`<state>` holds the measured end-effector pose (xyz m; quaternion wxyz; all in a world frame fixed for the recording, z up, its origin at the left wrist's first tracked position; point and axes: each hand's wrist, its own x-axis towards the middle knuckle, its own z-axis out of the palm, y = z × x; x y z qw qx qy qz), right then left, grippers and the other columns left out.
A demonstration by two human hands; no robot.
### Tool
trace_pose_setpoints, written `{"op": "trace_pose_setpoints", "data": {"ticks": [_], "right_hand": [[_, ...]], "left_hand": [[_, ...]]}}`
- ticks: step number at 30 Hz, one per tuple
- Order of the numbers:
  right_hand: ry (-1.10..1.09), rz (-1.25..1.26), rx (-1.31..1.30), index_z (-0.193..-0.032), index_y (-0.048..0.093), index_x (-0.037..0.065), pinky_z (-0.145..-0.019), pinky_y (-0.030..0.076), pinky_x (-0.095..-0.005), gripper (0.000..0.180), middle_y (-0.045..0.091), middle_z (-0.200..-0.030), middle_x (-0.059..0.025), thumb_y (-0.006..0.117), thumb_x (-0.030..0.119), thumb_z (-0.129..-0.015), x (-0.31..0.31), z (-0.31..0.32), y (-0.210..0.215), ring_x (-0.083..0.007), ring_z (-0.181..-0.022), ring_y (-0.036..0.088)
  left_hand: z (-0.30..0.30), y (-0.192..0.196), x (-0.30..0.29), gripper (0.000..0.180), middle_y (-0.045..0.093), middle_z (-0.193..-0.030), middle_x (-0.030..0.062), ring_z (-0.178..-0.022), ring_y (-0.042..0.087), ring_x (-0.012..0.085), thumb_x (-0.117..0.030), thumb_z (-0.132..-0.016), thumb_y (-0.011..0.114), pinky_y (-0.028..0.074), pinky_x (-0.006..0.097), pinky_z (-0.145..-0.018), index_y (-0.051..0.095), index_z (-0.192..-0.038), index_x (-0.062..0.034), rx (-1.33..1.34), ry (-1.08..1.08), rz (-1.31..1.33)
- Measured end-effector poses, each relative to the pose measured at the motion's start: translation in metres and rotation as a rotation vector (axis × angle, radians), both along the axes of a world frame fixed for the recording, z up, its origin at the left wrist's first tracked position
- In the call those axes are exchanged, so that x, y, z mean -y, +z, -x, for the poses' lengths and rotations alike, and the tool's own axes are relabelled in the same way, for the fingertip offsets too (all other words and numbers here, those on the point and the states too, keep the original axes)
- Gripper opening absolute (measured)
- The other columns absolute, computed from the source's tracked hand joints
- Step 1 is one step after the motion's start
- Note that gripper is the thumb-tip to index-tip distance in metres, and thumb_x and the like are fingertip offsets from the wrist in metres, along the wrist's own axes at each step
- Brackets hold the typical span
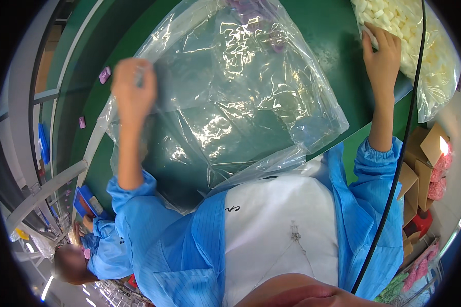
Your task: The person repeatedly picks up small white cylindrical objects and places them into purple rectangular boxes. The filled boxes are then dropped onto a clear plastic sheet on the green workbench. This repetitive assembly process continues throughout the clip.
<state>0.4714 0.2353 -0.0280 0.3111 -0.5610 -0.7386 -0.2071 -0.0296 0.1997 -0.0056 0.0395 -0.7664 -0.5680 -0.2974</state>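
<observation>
A large clear plastic bag (210, 102) is spread across the green work surface in front of me, with purple pieces (251, 15) in or under its far end. My left hand (133, 89) is at the bag's left edge, fingers curled in and smeared by motion. What it holds, if anything, I cannot make out. At the far right my right hand (383, 56) is on the near left edge of a clear bag full of cream-coloured pieces (440, 66). Its thumb and fingers close on the bag there; the fingertips are partly lost among the pale pieces.
Two small pink-purple blocks (105, 75) lie left of my left hand on the green surface (317, 15). A black cable (405, 138) hangs down on the right. Open cardboard boxes (420, 166) stand beyond my right arm. A co-worker in blue (107, 250) sits at the lower left.
</observation>
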Motion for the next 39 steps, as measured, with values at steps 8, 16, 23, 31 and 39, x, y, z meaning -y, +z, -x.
{"op": "trace_pose_setpoints", "data": {"ticks": [8,16,23,31,39], "right_hand": [[0.192,0.176,-0.433,-0.106,0.075,0.011,-0.069,0.051,-0.0296,0.019,0.07,-0.095,-0.0036,0.074,0.008,-0.087,0.034,0.061,0.014,-0.019,-0.082,0.062],[0.261,0.194,-0.452,-0.106,0.075,0.01,-0.066,0.052,-0.0289,0.02,0.071,-0.099,-0.0039,0.075,0.006,-0.086,0.042,0.063,0.009,-0.0183,-0.083,0.064],[0.633,0.318,-0.632,-0.103,0.072,-0.003,-0.068,0.052,-0.031,0.025,0.071,-0.093,-0.0118,0.078,-0.003,-0.078,0.102,0.098,0.055,-0.0254,-0.074,0.063],[0.976,0.496,-0.428,-0.094,0.068,-0.01,-0.07,0.056,-0.0365,0.032,0.065,-0.097,-0.0184,0.072,-0.002,-0.063,0.132,0.146,0.029,-0.0328,-0.087,0.064],[0.956,0.346,-0.232,-0.091,0.067,-0.012,-0.068,0.059,-0.0343,0.034,0.066,-0.095,-0.0186,0.072,-0.001,-0.059,0.129,0.153,0.03,-0.0307,-0.085,0.065]], "left_hand": [[-0.142,-0.017,0.062,0.051,0.066,-0.098,0.0135,-0.073,0.065,0.0247,-0.01,-0.085,0.077,0.054,0.033,-0.066,0.064,-0.134,-0.0069,0.072,-0.356,0.308],[-0.186,-0.025,-0.013,0.05,0.067,-0.106,0.0136,-0.072,0.064,0.0205,-0.026,-0.075,0.087,0.054,0.035,-0.068,0.068,-0.117,-0.006,0.295,-0.293,0.111],[-0.135,-0.009,0.058,0.044,0.07,-0.107,0.009,-0.099,0.066,0.0259,-0.012,-0.071,0.085,0.054,0.036,-0.086,0.072,-0.114,-0.0077,0.347,-0.476,0.351],[-0.132,-0.015,0.1,0.047,0.068,-0.102,0.0029,-0.097,0.061,0.0249,-0.005,-0.067,0.082,0.049,0.037,-0.086,0.076,-0.113,-0.0101,0.457,-0.528,0.493],[-0.133,-0.022,0.103,0.048,0.064,-0.094,-0.0003,-0.093,0.057,0.0232,-0.007,-0.064,0.082,0.043,0.037,-0.086,0.077,-0.111,-0.014,0.439,-0.54,0.441]]}}
